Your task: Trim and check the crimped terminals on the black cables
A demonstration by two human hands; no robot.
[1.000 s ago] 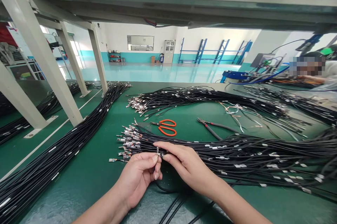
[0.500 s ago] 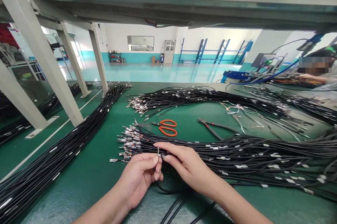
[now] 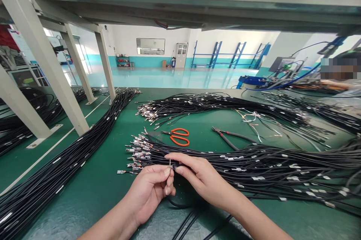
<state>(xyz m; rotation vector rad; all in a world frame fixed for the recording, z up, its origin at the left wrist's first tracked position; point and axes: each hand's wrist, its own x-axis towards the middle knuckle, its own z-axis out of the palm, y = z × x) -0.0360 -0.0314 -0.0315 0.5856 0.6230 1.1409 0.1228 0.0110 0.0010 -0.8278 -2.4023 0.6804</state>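
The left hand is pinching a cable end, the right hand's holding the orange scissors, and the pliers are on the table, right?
Not quite. The right hand isn't holding the orange scissors: they lie on the table, and that hand is at the cable end too, as the head view shows. The left hand is pinching it, and the pliers are on the table.

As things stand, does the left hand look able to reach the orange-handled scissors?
Probably yes: the orange-handled scissors lie uncovered just beyond the near cable bundle. The left hand could likely pass over it after releasing the small piece it pinches.
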